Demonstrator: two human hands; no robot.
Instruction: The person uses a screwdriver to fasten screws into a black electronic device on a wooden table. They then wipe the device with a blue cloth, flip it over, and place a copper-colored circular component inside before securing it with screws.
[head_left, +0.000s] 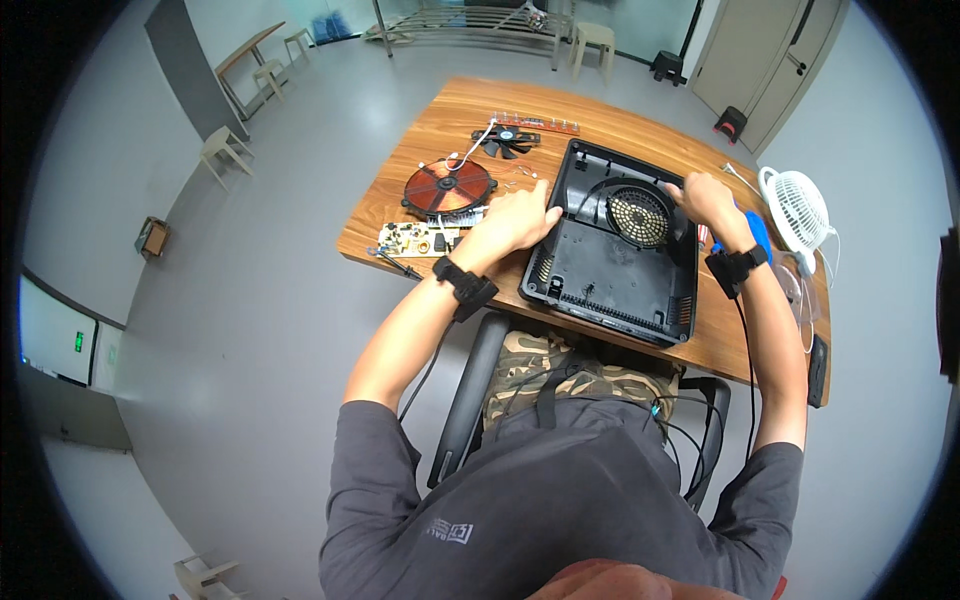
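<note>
Black plastic forms the shallow, rectangular housing (618,276) lying open-side-up on the brown wooden surface (432,140); I judge it light, stiff, slippery, best taken by opposite side walls. My right hand (706,200) pinches one; my left hand (522,215) touches the other, grip unclear.

Left hand (512,219) reaching out front, index finger (540,190) extended, thumb (553,215) spread just beside it, left forearm (400,345) slanting back behind those fingers! Right hand (708,200) well apart, fingers bent, partly hidden, right forearm (775,345) trailing behind them.
</note>
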